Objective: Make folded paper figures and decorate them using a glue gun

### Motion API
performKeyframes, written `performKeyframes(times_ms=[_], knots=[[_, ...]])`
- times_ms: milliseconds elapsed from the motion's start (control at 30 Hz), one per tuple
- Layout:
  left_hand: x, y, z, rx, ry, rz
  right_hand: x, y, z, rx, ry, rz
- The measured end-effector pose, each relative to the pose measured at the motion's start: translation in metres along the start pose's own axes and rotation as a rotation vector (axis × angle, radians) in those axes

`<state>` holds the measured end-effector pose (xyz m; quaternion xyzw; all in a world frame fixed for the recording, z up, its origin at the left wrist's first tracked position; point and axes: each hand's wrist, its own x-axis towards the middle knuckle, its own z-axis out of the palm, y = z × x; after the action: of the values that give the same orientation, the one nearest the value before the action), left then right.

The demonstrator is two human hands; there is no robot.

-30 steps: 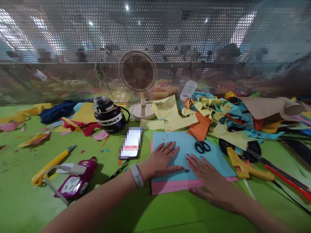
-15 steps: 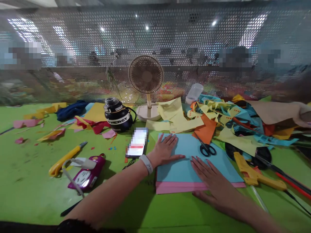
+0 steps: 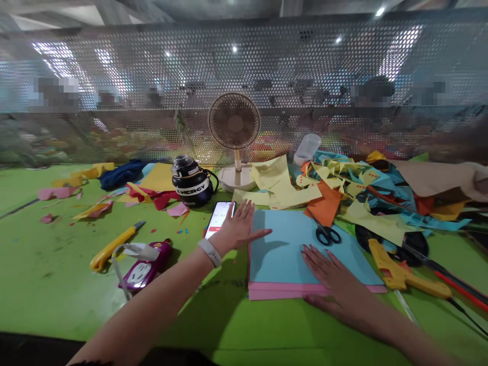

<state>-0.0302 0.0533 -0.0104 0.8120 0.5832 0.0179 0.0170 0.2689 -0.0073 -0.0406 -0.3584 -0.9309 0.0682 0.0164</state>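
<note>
Blue paper [image 3: 282, 254] lies flat on pink sheets [image 3: 272, 294] in front of me. My right hand [image 3: 330, 277] rests on the right part of the stack, fingers stretched out, holding nothing. Over the stack's left edge is my left hand [image 3: 237, 227], its fingers spread and its thumb pointing across the blue sheet. It partly covers a phone [image 3: 216, 219] with a lit screen; whether it touches the phone I cannot tell. Black-handled scissors [image 3: 328, 235] lie on the blue paper, their blades toward an orange scrap [image 3: 325, 203].
Behind stand a fan [image 3: 236, 180] and a black bottle [image 3: 192, 185]. Cut paper scraps [image 3: 358, 178] pile up at the back right. A yellow glue gun [image 3: 414, 283] lies at right. Leftward are a yellow utility knife [image 3: 114, 248] and a purple power strip [image 3: 162, 256].
My left hand has moved left off the blue paper to the phone, its shadow now falling on the sheet. My right hand stays in place. The view has shifted slightly.
</note>
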Motion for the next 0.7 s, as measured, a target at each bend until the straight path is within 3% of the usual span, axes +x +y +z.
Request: performKeyframes(times_ms=[167,333,600,700], knots=[[-0.038,0.030,0.004,-0.198,-0.178,0.244,0.009,0.002,-0.006,0.039,-0.019,0.067],[-0.052,0.035,0.010,-0.192,-0.259,0.295,0.013,0.000,-0.012,0.018,-0.032,0.016],[-0.050,0.036,0.000,-0.226,-0.306,0.301,0.009,-0.005,-0.007,-0.139,0.261,-0.210],[-0.047,0.032,-0.009,-0.272,-0.327,0.319,0.008,-0.013,-0.012,-0.088,0.362,-0.205]])
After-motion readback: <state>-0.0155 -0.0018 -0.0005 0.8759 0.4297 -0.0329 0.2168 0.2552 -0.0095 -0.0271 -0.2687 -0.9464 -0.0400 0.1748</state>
